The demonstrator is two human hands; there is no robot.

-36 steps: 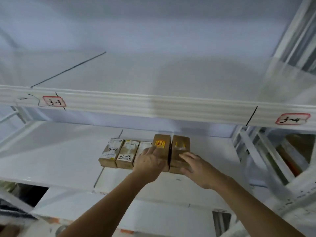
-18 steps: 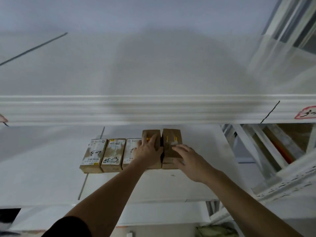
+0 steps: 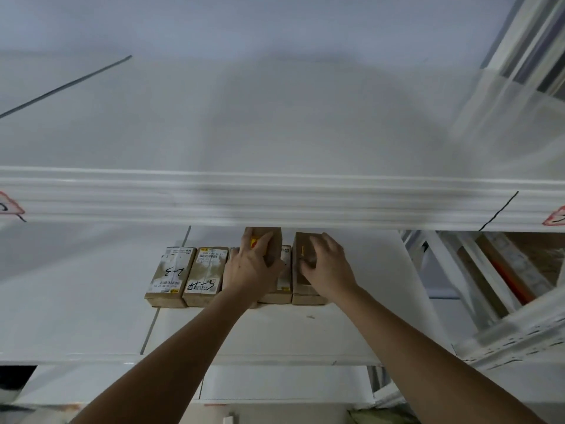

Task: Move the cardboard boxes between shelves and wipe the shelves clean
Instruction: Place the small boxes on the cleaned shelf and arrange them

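Boxes were coming off the middle shelf [image 3: 91, 316] at this moment. Half a second before, the left hand [image 3: 249, 267] had lain flat on a box in the row; now its fingers were curled round a yellow-stickered box [image 3: 269, 240], which sat raised and tilted back above its neighbours, its far end nearly under the front lip of the upper shelf [image 3: 275, 197]. The right hand [image 3: 324, 264] had crept forward along the rightmost box [image 3: 301, 283], and its fingers now curled over the box's top and near side, gripping it, though that box looked to be resting on the shelf. By my judgement the lift had begun for one box and was about to begin for the other, so the wiping was not yet possible beneath them.

Three boxes stood untouched: a box marked 1-3 [image 3: 171, 275] at the left end, a second labelled box [image 3: 206, 275] touching it, and a partly hidden box [image 3: 282, 276] between the two hands. All were small oblong brown cardboard cartons, matt, sharp-edged, packed side by side, with white printed labels and black handwriting. Both shelves were smooth white board, the upper one with a ribbed metal front edge carrying red-bordered tags.
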